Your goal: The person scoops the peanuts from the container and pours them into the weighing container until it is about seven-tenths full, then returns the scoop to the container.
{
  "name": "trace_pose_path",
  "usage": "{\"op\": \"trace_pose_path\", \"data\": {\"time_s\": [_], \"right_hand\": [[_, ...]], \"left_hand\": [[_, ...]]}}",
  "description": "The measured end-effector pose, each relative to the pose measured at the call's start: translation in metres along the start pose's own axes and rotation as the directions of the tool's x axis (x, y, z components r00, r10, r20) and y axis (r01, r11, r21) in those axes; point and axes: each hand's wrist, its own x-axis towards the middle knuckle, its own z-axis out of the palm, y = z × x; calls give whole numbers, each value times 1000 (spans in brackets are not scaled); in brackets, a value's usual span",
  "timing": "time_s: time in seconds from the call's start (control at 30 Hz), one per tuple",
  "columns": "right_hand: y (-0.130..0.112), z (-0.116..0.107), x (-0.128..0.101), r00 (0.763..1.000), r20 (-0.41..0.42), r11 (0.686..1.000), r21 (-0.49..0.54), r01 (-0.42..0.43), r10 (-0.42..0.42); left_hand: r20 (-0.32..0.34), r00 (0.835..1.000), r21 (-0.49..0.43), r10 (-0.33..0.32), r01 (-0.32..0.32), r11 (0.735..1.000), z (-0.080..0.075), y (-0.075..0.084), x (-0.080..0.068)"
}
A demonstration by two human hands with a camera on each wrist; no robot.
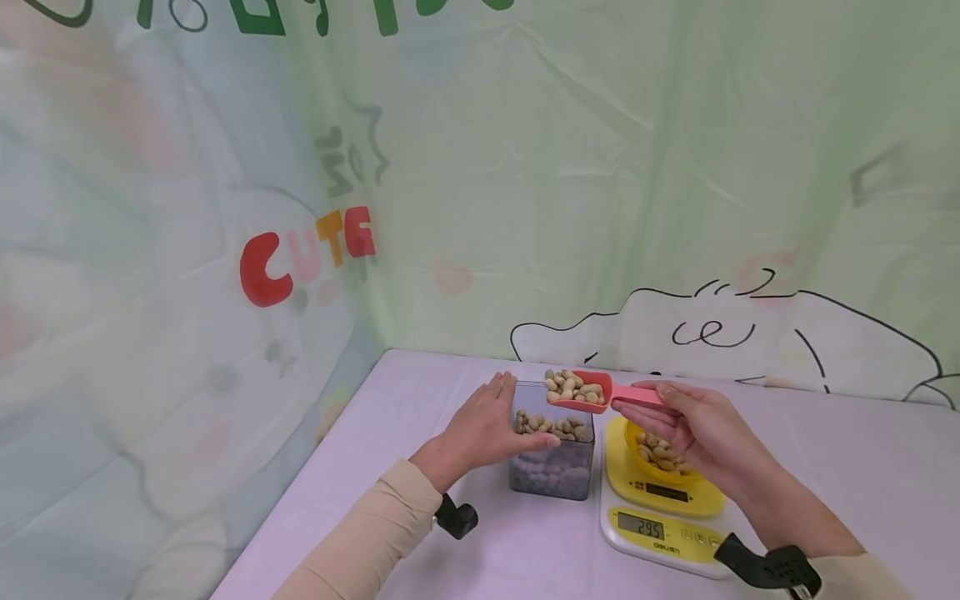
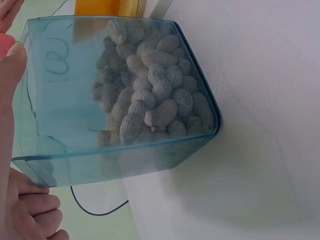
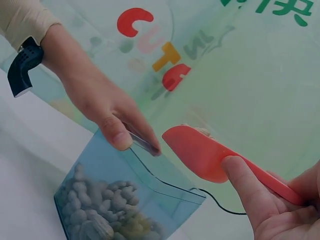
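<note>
A clear square container (image 1: 552,454) (image 2: 120,95) (image 3: 125,195) half full of peanuts stands on the table. My left hand (image 1: 491,429) (image 3: 107,110) grips its left rim, thumb over the near edge, fingers along the side. My right hand (image 1: 693,429) (image 3: 270,200) pinches the handle of a pink scoop (image 1: 592,392) (image 3: 210,155) heaped with peanuts, held level just above the container's far right corner. Right of the container is a yellow kitchen scale (image 1: 660,500) carrying a yellow bowl (image 1: 660,454) with some peanuts; its display reads 29.5.
The table (image 1: 420,392) has a pale lilac cloth. A printed green backdrop (image 1: 525,167) hangs close behind and to the left. The scale sits near the front edge at right. Black wrist mounts (image 1: 456,517) are on both forearms.
</note>
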Motion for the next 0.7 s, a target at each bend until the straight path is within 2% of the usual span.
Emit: {"op": "trace_pose_path", "data": {"time_s": [0.17,0.7], "right_hand": [[-7,-10,-8,999,25,999,29,22,-22],[-20,-52,-27,999,28,994,98,40,-43]], "left_hand": [[19,1000,4,5,-5,1000,0,-1,0],[44,999,36,26,-28,999,-3,-1,-1]]}}
